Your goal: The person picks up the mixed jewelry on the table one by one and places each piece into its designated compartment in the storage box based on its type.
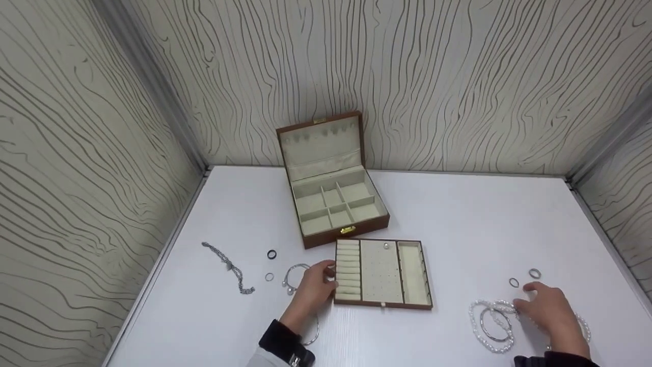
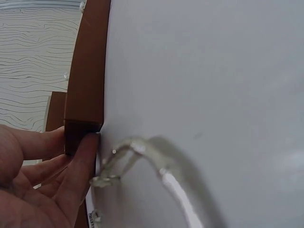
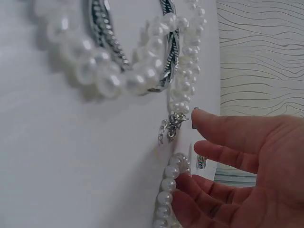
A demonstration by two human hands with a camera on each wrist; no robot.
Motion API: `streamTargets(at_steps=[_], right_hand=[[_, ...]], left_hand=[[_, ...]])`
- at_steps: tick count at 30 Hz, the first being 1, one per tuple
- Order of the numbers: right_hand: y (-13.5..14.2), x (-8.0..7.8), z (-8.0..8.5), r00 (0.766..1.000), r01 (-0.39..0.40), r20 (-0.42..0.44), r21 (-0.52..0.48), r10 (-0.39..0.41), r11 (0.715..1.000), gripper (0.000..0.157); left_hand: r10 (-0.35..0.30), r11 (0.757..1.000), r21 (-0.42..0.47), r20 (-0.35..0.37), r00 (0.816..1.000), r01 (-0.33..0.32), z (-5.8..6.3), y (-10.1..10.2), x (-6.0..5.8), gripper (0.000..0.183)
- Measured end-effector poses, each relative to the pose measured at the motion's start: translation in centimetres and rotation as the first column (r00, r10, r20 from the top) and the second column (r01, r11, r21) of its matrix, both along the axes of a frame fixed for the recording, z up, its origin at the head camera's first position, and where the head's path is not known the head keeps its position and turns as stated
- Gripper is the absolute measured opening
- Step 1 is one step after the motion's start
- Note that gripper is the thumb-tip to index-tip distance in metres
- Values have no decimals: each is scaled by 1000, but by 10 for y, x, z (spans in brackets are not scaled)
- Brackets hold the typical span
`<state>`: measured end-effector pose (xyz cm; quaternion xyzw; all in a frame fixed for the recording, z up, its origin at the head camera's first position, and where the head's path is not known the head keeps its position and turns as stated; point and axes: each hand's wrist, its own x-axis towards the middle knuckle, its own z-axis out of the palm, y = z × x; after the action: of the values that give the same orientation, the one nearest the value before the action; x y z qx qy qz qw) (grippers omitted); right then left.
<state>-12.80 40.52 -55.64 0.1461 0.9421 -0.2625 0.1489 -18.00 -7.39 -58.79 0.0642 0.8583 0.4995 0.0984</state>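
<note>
My left hand (image 1: 315,285) grips the left end of a brown-edged jewelry tray (image 1: 378,300), fingers at its rim and side. Ring rolls, a holed panel with one small stud earring (image 1: 386,245), and a long compartment make up the tray. Beside that hand lies a silver bracelet (image 1: 288,278); a bangle (image 2: 180,192) looms close in the left wrist view. My right hand (image 1: 547,308) hovers over pearl strands (image 1: 476,331), its fingers loosely bent and holding nothing. Just beyond its fingertips are a thin ring (image 1: 514,282) and a wider silver ring (image 1: 534,273). A braided bangle (image 3: 168,71) lies among the pearls.
Behind the tray stands a brown jewelry box (image 1: 346,229), lid up, its divided compartments bare. On the left are a chain bracelet (image 1: 229,266), a black ring (image 1: 272,254) and a silver ring (image 1: 269,277). Patterned panels (image 1: 397,81) wall in the white table (image 1: 489,219).
</note>
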Motion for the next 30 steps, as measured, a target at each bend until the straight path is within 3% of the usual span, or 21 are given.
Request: streamTargets(at_steps=[7,17,23,30], right_hand=[[-8,-5,0,998,-58,-31,-43,56,997,46],[-12,-14,0,989,-106,-104,-48,101,993,34],[-5,-16,5,988,-18,-154,-42,11,999,30],[8,-16,11,982,73,-169,-43,-79,996,37]], left_hand=[[6,1000,-3,11,1000,-6,-1,1,0,48],[23,1000,-8,-7,1000,-24,1,-2,0,48],[31,999,7,-6,1000,-31,1,-4,2,49],[26,1000,12,30,999,-27,0,-3,3,49]])
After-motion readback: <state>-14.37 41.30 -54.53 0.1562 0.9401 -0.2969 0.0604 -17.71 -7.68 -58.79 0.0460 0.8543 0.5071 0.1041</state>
